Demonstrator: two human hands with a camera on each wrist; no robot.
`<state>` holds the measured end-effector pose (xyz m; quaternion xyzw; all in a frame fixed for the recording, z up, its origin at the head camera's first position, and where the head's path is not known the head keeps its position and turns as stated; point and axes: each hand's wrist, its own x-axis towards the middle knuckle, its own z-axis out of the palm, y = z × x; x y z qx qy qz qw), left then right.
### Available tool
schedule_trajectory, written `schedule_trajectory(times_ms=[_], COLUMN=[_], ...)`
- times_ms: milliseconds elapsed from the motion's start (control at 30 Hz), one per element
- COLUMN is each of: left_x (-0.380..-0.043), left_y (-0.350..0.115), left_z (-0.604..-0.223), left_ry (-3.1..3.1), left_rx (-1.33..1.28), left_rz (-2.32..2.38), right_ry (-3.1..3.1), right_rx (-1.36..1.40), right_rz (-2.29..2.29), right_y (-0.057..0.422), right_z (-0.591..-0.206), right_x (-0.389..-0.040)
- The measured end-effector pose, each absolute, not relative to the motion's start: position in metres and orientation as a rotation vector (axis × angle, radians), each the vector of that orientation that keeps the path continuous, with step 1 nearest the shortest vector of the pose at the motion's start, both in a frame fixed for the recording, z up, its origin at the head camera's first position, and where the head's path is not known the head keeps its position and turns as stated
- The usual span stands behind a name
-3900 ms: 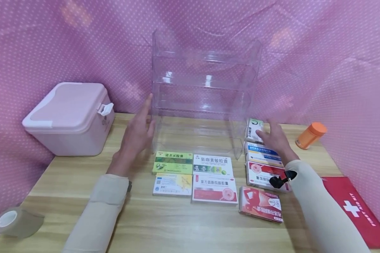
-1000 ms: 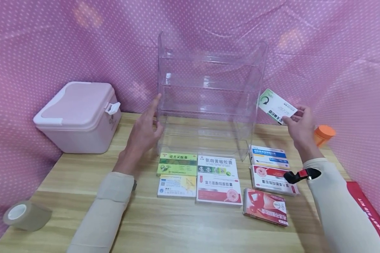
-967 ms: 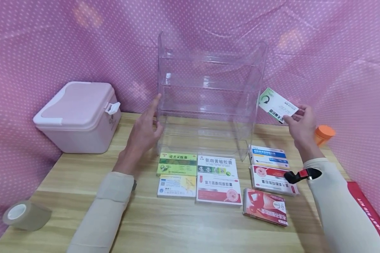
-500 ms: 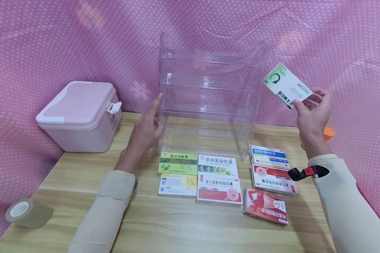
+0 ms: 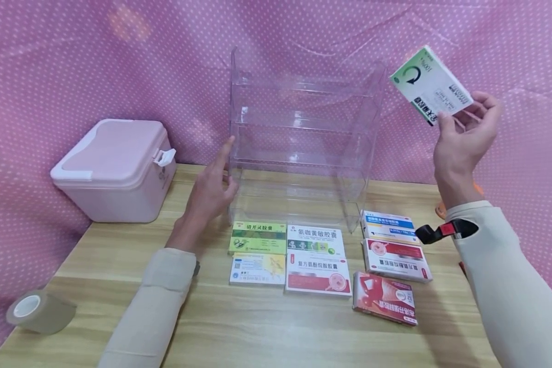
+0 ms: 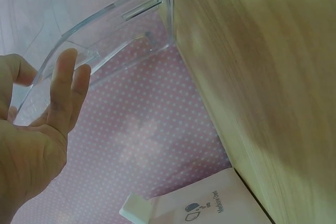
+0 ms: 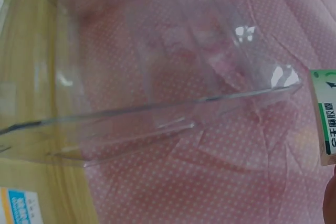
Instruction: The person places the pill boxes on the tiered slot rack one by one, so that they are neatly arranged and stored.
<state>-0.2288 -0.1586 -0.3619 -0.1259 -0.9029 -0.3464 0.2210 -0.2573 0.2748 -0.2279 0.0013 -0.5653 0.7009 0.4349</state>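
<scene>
A clear plastic tiered rack (image 5: 299,138) stands at the middle back of the table. At its left side panel is my left hand (image 5: 209,189), index finger extended along the panel and thumb near the front edge. The left wrist view shows the left hand's fingers (image 6: 62,87) fairly straight at the clear edge. My right hand (image 5: 469,133) pinches a white-and-green medicine box (image 5: 432,84) by one end, tilted and raised to the right of the rack's top. Only part of that box and a bit of finger show in the right wrist view.
Before the rack lie green (image 5: 257,237), white-green (image 5: 315,240), yellow-white (image 5: 257,269) and red-white (image 5: 318,274) medicine boxes. Blue-white (image 5: 388,227), red-white (image 5: 397,259) and red (image 5: 385,298) ones lie rightward. A pink lidded case (image 5: 115,168) and tape roll (image 5: 41,312) stand left.
The right hand has picked the white-and-green medicine box off the table and lifted it up and to the right, past the rack's side. The left hand stays at the rack's left panel.
</scene>
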Motion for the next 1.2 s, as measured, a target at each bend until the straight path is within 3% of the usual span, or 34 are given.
schedule_trajectory(times_ms=[800, 1200], left_x=[-0.23, -0.231], left_y=[-0.157, -0.153], left_z=[-0.367, -0.37], left_ry=[-2.501, -2.493], left_rx=[-0.317, -0.329], left_rz=[-0.953, -0.965], right_ry=[-1.891, -2.012], right_rx=[0.215, 0.251], right_rz=[1.489, 1.502], right_y=[0.197, 0.18], right_z=[-0.176, -0.174], right_x=[-0.315, -0.344])
